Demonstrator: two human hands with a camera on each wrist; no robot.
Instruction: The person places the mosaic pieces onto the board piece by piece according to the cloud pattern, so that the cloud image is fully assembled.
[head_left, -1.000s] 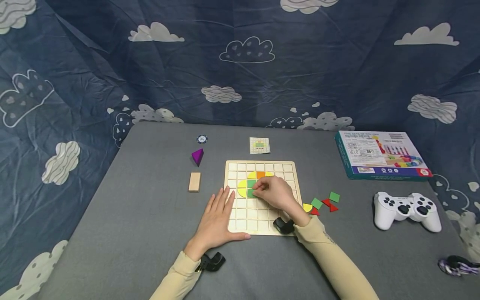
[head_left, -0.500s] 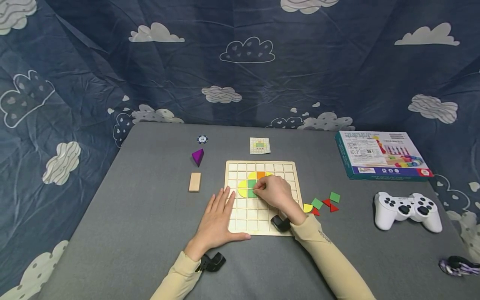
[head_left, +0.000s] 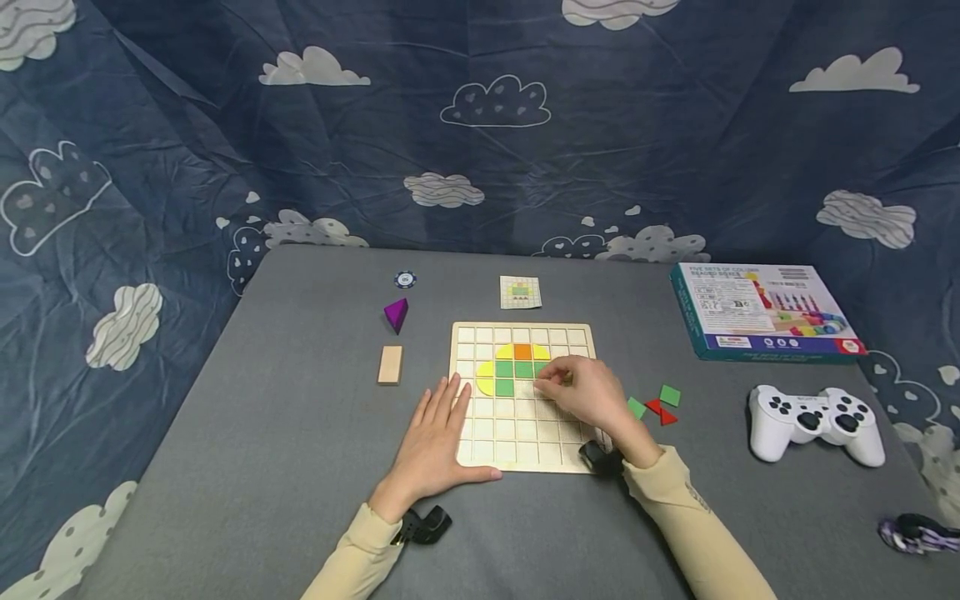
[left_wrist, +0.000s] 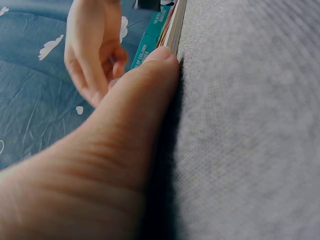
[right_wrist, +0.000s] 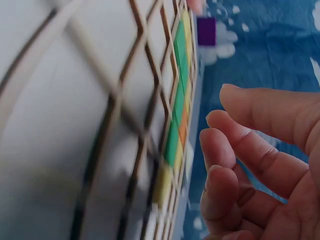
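A light wooden grid board [head_left: 506, 454] lies on the table, holding yellow curved pieces [head_left: 485, 377], green squares [head_left: 504, 387] and an orange square [head_left: 521, 352]. My left hand [head_left: 435, 446] rests flat with fingers spread over the board's left edge, its thumb [left_wrist: 152, 75] along the front edge. Above the board's right half is my right hand [head_left: 588, 392], partly covering it. The right wrist view shows its thumb [right_wrist: 270, 107] and bent fingers apart, nothing between them. There a blurred yellow piece [right_wrist: 161, 185] ends the green row.
Loose green squares [head_left: 670, 395] and red triangles [head_left: 667, 416] lie right of the board. Behind it is a pattern card [head_left: 520, 292]. A wooden block [head_left: 389, 365], purple wedge [head_left: 395, 315] and poker chip [head_left: 405, 279] stand left; a box [head_left: 772, 308] and game controller [head_left: 816, 423] sit right.
My right hand has moved right, away from the lower green square, uncovering more green squares in the row. Its forearm now hides a loose yellow piece and a red triangle. The left hand stays put.
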